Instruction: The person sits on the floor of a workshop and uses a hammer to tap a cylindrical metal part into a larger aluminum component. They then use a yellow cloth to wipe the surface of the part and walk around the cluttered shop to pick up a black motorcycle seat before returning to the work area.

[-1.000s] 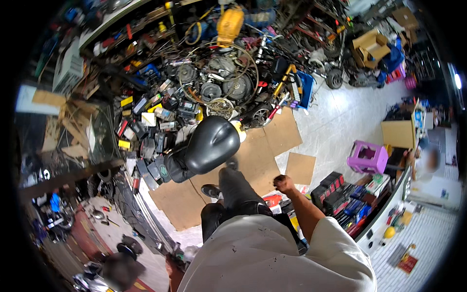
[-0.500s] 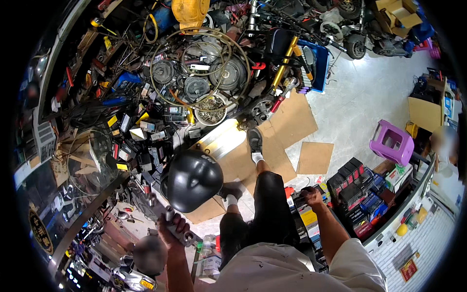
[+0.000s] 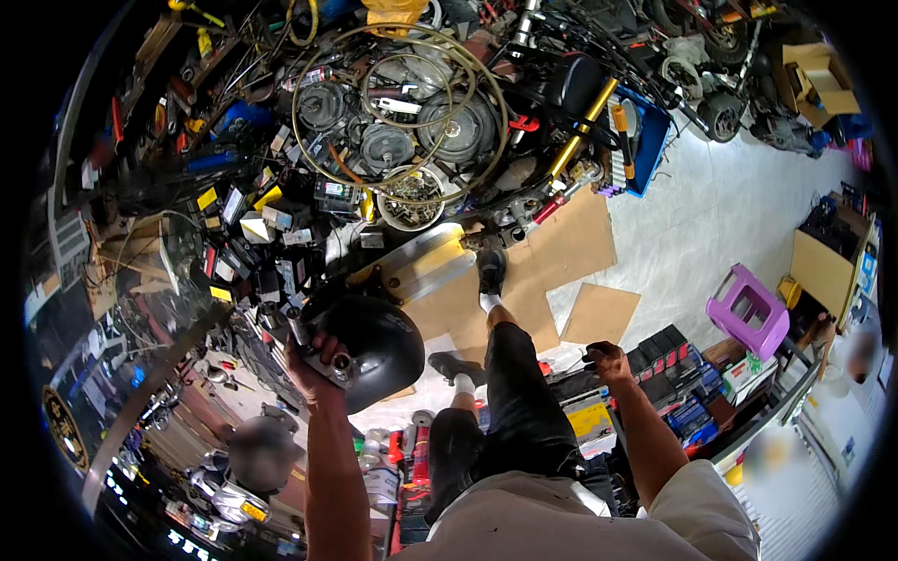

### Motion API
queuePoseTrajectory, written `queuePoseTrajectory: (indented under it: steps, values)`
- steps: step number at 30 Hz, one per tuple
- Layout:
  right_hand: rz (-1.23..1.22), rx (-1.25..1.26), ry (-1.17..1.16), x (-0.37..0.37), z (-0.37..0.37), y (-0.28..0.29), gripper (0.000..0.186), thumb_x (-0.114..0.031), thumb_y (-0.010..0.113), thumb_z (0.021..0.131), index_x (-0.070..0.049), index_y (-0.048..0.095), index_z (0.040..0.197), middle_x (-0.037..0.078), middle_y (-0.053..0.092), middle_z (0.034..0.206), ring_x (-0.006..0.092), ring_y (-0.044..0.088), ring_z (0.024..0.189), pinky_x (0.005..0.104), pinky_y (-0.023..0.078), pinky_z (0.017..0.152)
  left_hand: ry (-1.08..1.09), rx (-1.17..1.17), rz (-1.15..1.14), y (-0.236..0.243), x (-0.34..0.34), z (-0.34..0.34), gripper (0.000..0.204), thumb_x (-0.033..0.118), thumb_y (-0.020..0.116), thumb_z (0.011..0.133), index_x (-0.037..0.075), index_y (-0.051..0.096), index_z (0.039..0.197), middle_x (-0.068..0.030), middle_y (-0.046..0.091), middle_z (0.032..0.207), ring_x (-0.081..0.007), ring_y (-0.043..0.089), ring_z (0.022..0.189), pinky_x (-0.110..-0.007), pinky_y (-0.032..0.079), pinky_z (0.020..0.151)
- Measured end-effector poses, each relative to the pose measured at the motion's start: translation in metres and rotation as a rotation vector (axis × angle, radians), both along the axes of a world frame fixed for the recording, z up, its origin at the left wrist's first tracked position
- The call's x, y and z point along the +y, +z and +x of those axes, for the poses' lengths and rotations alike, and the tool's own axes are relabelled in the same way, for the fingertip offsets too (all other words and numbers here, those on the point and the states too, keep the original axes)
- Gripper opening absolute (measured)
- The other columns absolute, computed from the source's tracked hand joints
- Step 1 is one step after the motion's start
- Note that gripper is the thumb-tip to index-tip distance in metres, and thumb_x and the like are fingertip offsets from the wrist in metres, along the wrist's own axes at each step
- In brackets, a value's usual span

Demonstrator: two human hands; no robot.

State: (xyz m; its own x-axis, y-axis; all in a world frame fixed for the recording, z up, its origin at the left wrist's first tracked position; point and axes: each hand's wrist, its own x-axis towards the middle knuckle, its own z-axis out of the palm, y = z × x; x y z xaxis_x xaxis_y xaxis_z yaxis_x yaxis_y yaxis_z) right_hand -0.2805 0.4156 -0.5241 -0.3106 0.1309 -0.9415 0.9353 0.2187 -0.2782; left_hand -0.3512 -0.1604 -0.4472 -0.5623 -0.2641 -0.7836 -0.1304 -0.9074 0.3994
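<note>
My left hand (image 3: 323, 360) is closed round a grey metal bracket with round tube-like ends (image 3: 340, 368); its exact kind I cannot make out. Directly beyond it a glossy black rounded seat (image 3: 379, 348) stands on the floor, partly covered by the hand and the bracket. My right hand (image 3: 608, 360) hangs above the right side with its fingers curled; whatever they hold, if anything, is hidden. Below and beside it lie boxed batteries (image 3: 662, 353) and a yellow-labelled box (image 3: 590, 421).
Flattened cardboard (image 3: 552, 248) covers the floor ahead of my feet. A purple stool (image 3: 746, 310) stands to the right. Beyond are a bucket of small metal parts (image 3: 412, 201), coiled cable (image 3: 297, 103), a blue crate (image 3: 655, 154) and piled scrap. Other people appear at the left and right.
My view has shifted as I step along. My left hand, with the metal bracket, has risen in the view and now overlaps the black seat. The right hand stays curled.
</note>
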Motion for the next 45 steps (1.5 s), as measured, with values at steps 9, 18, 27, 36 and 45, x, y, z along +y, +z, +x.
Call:
queuePoseTrajectory:
  steps: [9, 18, 27, 36, 45]
  values:
    - [0.136, 0.808, 1.323, -0.059, -0.077, -0.088, 0.013, -0.015, 0.065, 0.094, -0.004, 0.07, 0.098, 0.012, 0.07, 0.088, 0.0298, 0.071, 0.086, 0.0403, 0.058, 0.07, 0.098, 0.131, -0.008, -0.027, -0.009, 0.008, 0.037, 0.043, 0.052, 0.1, 0.008, 0.058, 0.108, -0.003, 0.05, 0.082, -0.0118, 0.041, 0.058, -0.029, 0.036, 0.055]
    - [0.236, 0.493, 1.511, -0.285, -0.234, -0.264, 0.044, -0.039, 0.051, 0.098, -0.006, 0.07, 0.12, 0.018, 0.064, 0.132, 0.0397, 0.055, 0.125, 0.0538, 0.045, 0.105, 0.055, 0.107, -0.166, -0.038, -0.008, 0.022, 0.058, 0.051, 0.051, 0.101, 0.001, 0.052, 0.129, -0.0021, 0.043, 0.081, -0.0126, 0.039, 0.059, -0.031, 0.036, 0.051]
    - [0.253, -0.169, 2.13, -0.34, -0.266, -0.481, 0.04, -0.027, 0.059, 0.092, -0.008, 0.071, 0.125, 0.019, 0.067, 0.132, 0.0396, 0.063, 0.125, 0.0549, 0.049, 0.103, 0.035, 0.032, -0.132, -0.033, -0.017, 0.033, 0.059, 0.048, 0.04, 0.106, 0.001, 0.044, 0.141, -0.0077, 0.047, 0.081, -0.0197, 0.043, 0.059, -0.039, 0.04, 0.05]
    - [0.612, 0.264, 1.415, -0.331, -0.29, -0.515, 0.043, -0.034, 0.077, 0.084, -0.005, 0.073, 0.116, 0.016, 0.074, 0.117, 0.0357, 0.074, 0.103, 0.045, 0.062, 0.081, -0.01, -0.072, -0.069, -0.047, -0.024, 0.018, 0.059, 0.049, 0.04, 0.106, 0.001, 0.046, 0.139, -0.0086, 0.048, 0.08, -0.0202, 0.045, 0.059, -0.04, 0.042, 0.05]
    - [-0.181, -0.049, 0.631, -0.291, -0.315, -0.415, 0.031, -0.036, 0.064, 0.096, -0.01, 0.074, 0.11, 0.01, 0.073, 0.096, 0.0227, 0.067, 0.077, 0.0396, 0.053, 0.061, -0.004, -0.004, -0.028, -0.037, -0.011, 0.023, 0.059, 0.05, 0.04, 0.105, 0.0, 0.047, 0.138, -0.0096, 0.05, 0.079, -0.0208, 0.047, 0.058, -0.041, 0.044, 0.05]
